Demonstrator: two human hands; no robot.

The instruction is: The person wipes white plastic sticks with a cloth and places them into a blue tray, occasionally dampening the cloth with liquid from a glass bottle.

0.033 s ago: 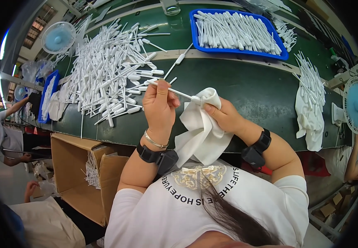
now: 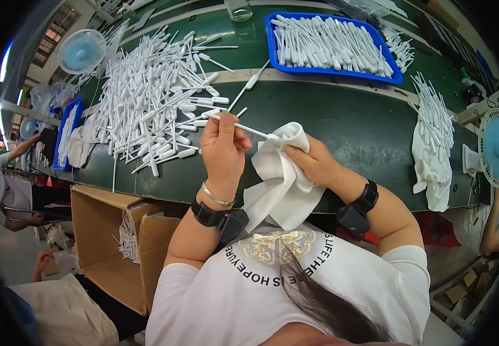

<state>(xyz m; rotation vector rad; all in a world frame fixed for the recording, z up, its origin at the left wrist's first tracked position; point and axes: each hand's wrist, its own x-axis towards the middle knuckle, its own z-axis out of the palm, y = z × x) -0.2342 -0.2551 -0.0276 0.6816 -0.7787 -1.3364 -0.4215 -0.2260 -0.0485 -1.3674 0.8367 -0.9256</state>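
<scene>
My left hand [image 2: 224, 144] is closed in a pinch on the thin stem of a white plastic dropper pipette [image 2: 252, 130]. The pipette slants down to the right, and its thicker bulb end goes into a fold of white cloth [image 2: 281, 193]. Around that end my right hand [image 2: 313, 161] grips the cloth, which hides the tip of the bulb. The cloth hangs down in front of my shirt. Left of my left hand, a large loose heap of similar pipettes [image 2: 151, 98] covers the green worktable [image 2: 341, 121].
At the back stands a blue tray [image 2: 402, 78] with pipettes in rows. More pipettes [image 2: 434, 124] lie on a white cloth at the right, beside a fan [image 2: 496, 147]. An open cardboard box [image 2: 102, 248] is below the table's left edge. Other people work at both sides.
</scene>
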